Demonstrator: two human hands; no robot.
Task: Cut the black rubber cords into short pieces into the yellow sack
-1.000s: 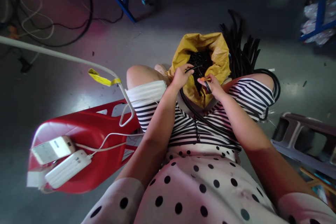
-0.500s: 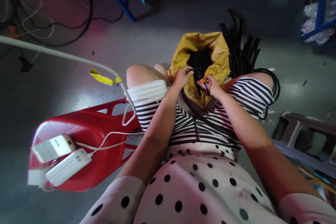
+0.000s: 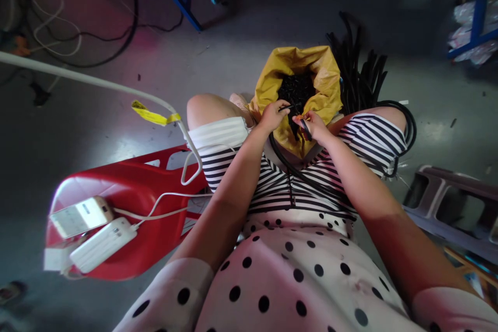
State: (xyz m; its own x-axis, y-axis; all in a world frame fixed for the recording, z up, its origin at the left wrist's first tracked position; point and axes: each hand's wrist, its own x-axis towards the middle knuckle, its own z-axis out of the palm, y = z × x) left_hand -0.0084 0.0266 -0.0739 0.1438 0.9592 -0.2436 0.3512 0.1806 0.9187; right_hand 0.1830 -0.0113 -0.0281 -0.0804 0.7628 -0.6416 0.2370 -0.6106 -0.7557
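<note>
Left hand [image 3: 272, 115] pinches black tube [image 3: 287, 107], axis pointing rightward at right hand [image 3: 313, 127] gripping cutter [image 3: 305, 127], yellow bag [image 3: 299, 70] just beyond.

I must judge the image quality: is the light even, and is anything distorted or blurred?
Head view: uneven light, dark top edge, glare on the floor; wide-angle bending toward the edges; hands at the yellow bag small but fairly sharp; polka-dot top slightly soft.

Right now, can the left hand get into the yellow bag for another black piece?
Probably yes: the left hand sits at the open mouth of the yellow bag, nothing covering the black pieces. It already pinches a thin black strip, though.
</note>
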